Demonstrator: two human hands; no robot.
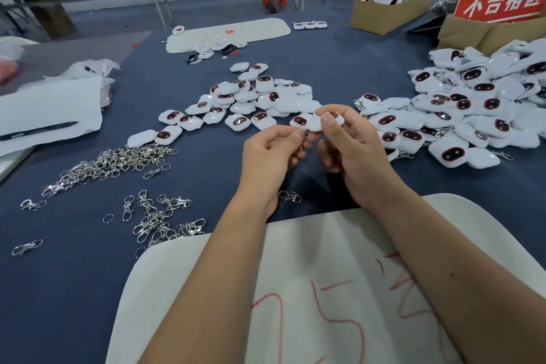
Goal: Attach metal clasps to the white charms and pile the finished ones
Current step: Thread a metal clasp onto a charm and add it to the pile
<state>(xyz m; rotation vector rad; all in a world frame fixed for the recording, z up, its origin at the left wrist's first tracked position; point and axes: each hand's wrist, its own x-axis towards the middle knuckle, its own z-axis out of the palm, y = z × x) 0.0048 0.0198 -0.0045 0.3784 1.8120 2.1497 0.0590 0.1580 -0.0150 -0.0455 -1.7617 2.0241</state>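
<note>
Nearest the table's front edge there's a white mat with red scribbles, forearms resting across it. Just past it, the left hand pinches a metal clasp while the right hand pinches a white charm (clasp touching its edge). Loose clasps sit left, bare charms mid-table, finished pile toward the right edge.

I see both of my bare forearms reaching forward and converging, hands raised close together at mid-view. My left hand has its fingers curled inward, thumb and forefinger pinching a small metal clasp. My right hand pinches a white charm between thumb and forefinger, its remaining fingers curled beneath.
</note>
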